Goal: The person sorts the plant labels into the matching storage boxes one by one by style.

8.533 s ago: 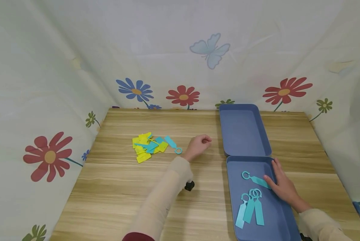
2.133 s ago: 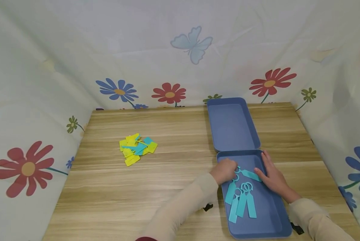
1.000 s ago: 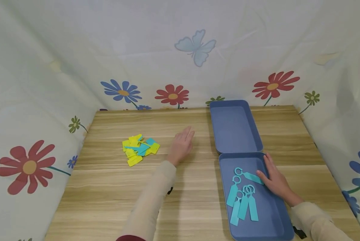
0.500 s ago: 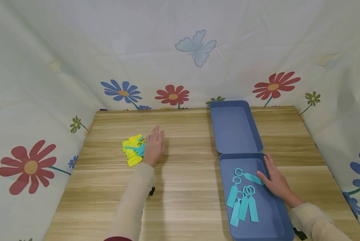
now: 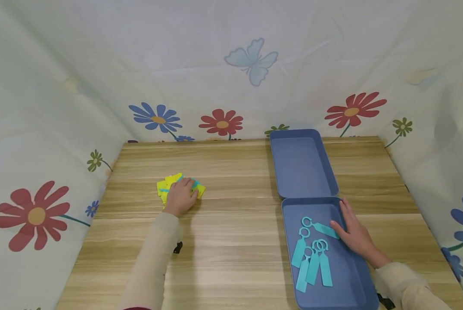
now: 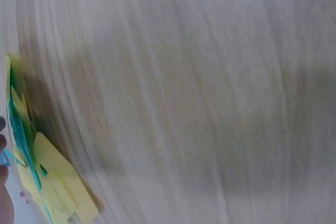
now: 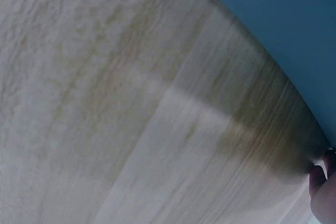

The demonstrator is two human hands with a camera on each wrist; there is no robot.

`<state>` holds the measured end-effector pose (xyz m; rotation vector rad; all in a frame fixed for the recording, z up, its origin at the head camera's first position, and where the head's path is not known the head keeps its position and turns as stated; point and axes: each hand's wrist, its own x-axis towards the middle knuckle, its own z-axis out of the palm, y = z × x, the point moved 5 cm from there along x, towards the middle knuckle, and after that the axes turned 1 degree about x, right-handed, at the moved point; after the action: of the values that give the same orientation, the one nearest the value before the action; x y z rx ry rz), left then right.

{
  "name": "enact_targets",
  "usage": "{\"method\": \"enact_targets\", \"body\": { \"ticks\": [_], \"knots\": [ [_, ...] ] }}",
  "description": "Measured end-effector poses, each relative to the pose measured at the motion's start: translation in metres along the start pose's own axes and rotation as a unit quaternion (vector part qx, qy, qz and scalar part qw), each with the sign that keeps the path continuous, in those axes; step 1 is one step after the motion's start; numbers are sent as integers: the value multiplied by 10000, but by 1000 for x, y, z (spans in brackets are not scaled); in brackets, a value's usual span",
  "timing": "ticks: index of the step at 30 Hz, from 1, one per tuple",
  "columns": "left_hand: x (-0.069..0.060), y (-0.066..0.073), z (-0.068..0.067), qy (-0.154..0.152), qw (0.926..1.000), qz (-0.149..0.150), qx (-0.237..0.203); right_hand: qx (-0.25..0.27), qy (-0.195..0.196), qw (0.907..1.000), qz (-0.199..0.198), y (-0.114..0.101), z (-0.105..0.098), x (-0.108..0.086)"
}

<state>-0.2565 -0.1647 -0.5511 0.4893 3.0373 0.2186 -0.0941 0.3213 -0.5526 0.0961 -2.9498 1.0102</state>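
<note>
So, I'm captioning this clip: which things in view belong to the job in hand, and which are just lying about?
In the job:
left hand, at the mixed tag pile
right hand, on the near tray
five teal tags there
far tray, probably

Just setting:
table
floral backdrop

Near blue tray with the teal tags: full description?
The near tray is blue, plastic-looking, shallow and rectangular, with rounded corners and raised walls. It lies open side up on the wood-grain table, far edge seemingly touching the far tray. Five teal tags with loop ends lie inside, some overlapping. The right hand rests on its right wall, thumb inside.
</note>
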Motion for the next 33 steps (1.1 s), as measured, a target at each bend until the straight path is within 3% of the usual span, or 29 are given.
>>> {"method": "enact_targets", "body": {
  "ticks": [8, 11, 16, 25, 33],
  "knots": [
    [-1, -3, -5, -489, 9984, 104, 257, -11, 14, 10000, -10, 1, 1, 0],
    [0, -2, -7, -537, 9978, 172, 360, 11, 18, 10000, -19, 0, 1, 0],
    [1, 0, -9, -386, 9969, 342, 590, 52, 6, 10000, -15, 0, 0, 0],
    [-1, 5, -12, 212, 9955, 577, 726, 90, 9, 10000, -25, -1, 0, 0],
    [-1, 5, -7, 405, 9924, 678, 947, 39, -9, 10000, -24, 0, 0, 0]
  ]
}}
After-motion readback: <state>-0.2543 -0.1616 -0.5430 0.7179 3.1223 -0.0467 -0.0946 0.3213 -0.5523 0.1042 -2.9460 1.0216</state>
